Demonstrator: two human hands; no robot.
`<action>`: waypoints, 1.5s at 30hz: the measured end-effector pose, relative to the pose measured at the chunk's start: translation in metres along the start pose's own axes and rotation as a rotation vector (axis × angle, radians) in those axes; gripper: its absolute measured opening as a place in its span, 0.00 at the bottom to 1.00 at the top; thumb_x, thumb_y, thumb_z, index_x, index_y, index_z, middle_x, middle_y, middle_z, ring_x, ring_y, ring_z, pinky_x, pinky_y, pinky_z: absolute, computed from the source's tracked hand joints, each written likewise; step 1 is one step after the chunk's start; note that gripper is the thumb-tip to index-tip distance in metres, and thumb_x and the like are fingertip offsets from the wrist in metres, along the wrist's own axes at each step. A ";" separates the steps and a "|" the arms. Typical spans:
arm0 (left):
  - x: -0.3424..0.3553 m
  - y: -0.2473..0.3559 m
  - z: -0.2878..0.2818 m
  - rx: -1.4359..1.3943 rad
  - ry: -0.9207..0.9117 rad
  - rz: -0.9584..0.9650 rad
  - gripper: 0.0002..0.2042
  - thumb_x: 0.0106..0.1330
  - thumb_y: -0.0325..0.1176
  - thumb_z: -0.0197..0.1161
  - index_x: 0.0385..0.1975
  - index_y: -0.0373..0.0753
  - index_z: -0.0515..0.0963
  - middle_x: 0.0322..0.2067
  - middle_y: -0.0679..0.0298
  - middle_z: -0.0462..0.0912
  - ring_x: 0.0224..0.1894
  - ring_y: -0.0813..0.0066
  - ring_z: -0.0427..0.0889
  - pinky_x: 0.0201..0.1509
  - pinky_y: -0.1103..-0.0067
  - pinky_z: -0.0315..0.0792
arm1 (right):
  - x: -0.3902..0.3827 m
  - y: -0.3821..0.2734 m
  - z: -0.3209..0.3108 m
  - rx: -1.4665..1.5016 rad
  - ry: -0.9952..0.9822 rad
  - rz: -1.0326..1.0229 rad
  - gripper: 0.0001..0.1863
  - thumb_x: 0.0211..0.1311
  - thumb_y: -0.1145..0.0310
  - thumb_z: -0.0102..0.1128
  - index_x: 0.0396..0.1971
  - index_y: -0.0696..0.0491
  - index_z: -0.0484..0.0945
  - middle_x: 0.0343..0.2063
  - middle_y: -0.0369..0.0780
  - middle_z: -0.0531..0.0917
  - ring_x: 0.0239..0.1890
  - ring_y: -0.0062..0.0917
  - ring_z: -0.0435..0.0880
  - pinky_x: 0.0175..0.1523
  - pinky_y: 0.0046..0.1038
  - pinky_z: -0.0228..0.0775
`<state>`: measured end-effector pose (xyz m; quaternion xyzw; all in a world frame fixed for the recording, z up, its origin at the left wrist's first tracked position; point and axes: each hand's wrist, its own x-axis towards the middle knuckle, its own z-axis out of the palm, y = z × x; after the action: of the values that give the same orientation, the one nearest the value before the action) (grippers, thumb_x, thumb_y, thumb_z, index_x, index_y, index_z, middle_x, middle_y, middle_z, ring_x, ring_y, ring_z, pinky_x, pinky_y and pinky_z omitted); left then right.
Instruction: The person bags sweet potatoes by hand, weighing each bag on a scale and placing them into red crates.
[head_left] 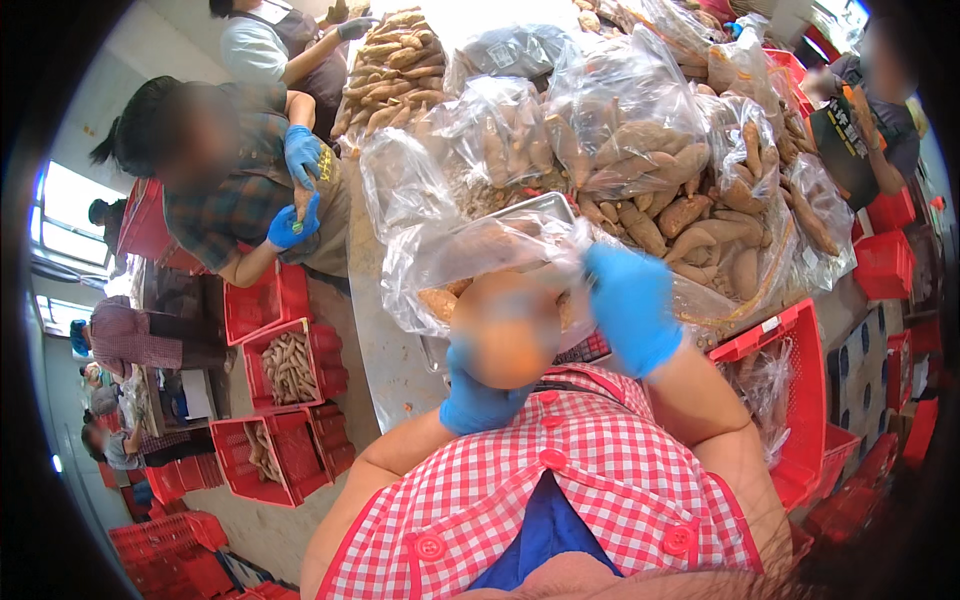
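Observation:
My left hand (480, 395), in a blue glove, is closed round a sweet potato (505, 335) in front of my chest. The potato is blurred, with an orange patch on its near end. My right hand (635, 310), also blue-gloved, is raised beside it with curled fingers at the edge of a clear plastic bag (400, 285); blur hides what they grip. That bag lies over a metal tray (550, 205), and a few sweet potatoes (438, 303) show inside it.
Bagged sweet potatoes (640, 130) are heaped across the table (375, 345). At my right stands a red crate (800, 400) holding plastic; more red crates (265, 455) stand on the left floor. A co-worker (225, 180) at left handles a sweet potato; others stand farther off.

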<state>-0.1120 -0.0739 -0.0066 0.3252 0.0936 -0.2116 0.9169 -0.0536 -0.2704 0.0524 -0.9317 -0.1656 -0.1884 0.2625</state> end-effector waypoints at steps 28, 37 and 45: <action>0.068 0.024 0.002 1.710 -0.419 1.071 0.17 0.56 0.25 0.62 0.47 0.38 0.75 0.41 0.57 0.82 0.39 0.55 0.81 0.40 0.69 0.76 | -0.031 0.012 -0.044 1.289 -0.275 0.521 0.26 0.56 0.77 0.58 0.58 0.61 0.71 0.50 0.36 0.78 0.45 0.14 0.72 0.51 0.20 0.65; 0.099 -0.042 0.002 2.143 -0.666 0.577 0.13 0.60 0.45 0.60 0.27 0.40 0.79 0.24 0.56 0.80 0.25 0.59 0.81 0.26 0.67 0.74 | -0.040 0.025 -0.027 1.422 -0.245 0.518 0.24 0.54 0.77 0.61 0.54 0.62 0.73 0.47 0.39 0.80 0.44 0.19 0.76 0.51 0.24 0.69; 0.104 -0.048 0.010 1.910 -0.711 0.325 0.06 0.66 0.29 0.56 0.38 0.38 0.78 0.36 0.56 0.82 0.38 0.66 0.81 0.39 0.74 0.74 | -0.039 0.028 -0.022 1.440 -0.208 0.487 0.21 0.58 0.78 0.58 0.53 0.59 0.75 0.44 0.35 0.79 0.44 0.18 0.74 0.52 0.25 0.67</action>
<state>-0.0407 -0.1480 -0.0578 0.8453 -0.4351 -0.1552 0.2684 -0.0822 -0.3134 0.0401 -0.5538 -0.0616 0.1178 0.8220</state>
